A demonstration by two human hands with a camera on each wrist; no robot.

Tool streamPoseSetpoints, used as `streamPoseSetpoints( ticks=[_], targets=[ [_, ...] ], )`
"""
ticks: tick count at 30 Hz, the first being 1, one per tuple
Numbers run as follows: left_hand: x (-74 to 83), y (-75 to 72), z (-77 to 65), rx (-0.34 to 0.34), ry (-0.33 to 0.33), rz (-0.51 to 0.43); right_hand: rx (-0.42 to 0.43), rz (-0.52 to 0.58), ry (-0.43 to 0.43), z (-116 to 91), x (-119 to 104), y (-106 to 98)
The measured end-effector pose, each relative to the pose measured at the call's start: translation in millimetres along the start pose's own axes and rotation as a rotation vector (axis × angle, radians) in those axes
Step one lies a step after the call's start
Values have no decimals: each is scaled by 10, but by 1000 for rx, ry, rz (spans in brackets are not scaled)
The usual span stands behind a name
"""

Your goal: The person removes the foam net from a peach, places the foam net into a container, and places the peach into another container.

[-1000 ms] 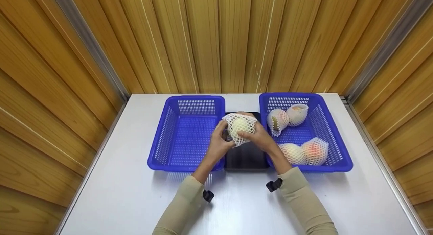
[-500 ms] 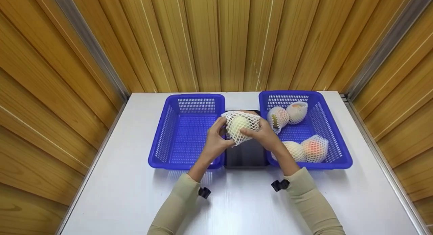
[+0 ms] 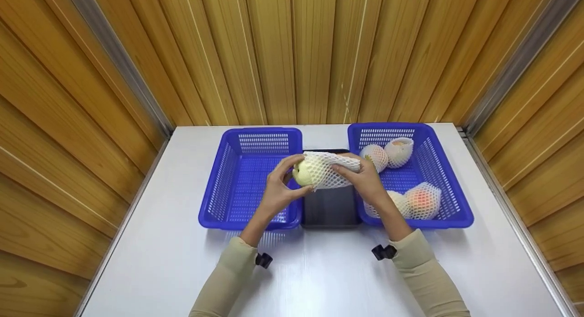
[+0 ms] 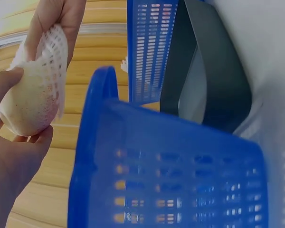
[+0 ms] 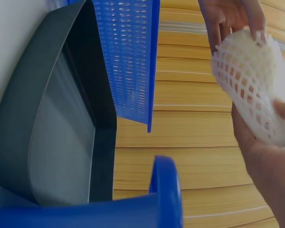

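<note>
My left hand (image 3: pixel 279 184) pinches the bare, left-facing end of a pale peach-like fruit (image 3: pixel 302 174), my right hand (image 3: pixel 366 180) grips its foam net (image 3: pixel 325 175) from the right, so it's up between both, long axis running hand to hand, exposed skin nearer the left one.

vertical access to the left basket (image 3: pixel 246 184) is open over most of its floor, the left hand (image 3: pixel 279 184) covering part of its right rim; both baskets' raised walls bar low sideways entry to the black tray (image 3: pixel 331 212) between them; above the tray's far part, the held fruit (image 3: pixel 300 174), foam net (image 3: pixel 332 182) and right hand (image 3: pixel 367 182) obstruct descent; its near part is accessible; in the right basket (image 3: pixel 424 224), far (image 3: pixel 398 153) and near netted fruits (image 3: pixel 424 202) leave a passage between pairs; the plank wall (image 3: pixel 310 57) limits reach behind
</note>
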State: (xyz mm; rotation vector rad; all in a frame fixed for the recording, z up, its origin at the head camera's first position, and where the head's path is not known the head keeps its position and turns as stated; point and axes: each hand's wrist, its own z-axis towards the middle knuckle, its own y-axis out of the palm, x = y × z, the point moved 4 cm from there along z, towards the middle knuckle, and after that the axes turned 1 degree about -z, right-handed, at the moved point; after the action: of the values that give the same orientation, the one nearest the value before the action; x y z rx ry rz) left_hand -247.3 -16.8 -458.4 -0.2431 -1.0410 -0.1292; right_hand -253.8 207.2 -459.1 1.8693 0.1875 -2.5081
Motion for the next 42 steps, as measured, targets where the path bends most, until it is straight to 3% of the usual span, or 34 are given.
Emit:
streamPoseSetpoints(
  ticks=[4, 9, 13, 20, 27, 32, 37, 42],
  targets=[
    [-147, -154, -32, 36, 12, 25, 58, -186, -32, -59, -19, 10],
    [-199, -331, -137, 54, 7, 93, 100, -498, -265, -143, -92, 116],
    [-230, -445, -224, 65, 1, 179, 66, -676, -411, -199, -63, 265],
    [-267, -601, -383, 98, 15, 432, 7, -874, -492, -278, 107, 518],
    [-300, -675, -477, 45, -8, 579, 28, -1085, -429, -270, 301, 651],
    [-321, -689, -499, 10, -75, 633, -52, -1209, -302, -272, 497, 740],
    [-355, -687, -497, -23, -122, 650, -147, -1241, -223, -309, 674, 796],
    [-379, -683, -498, -48, -157, 652, -224, -1212, -220, -356, 786, 804]
  ],
)
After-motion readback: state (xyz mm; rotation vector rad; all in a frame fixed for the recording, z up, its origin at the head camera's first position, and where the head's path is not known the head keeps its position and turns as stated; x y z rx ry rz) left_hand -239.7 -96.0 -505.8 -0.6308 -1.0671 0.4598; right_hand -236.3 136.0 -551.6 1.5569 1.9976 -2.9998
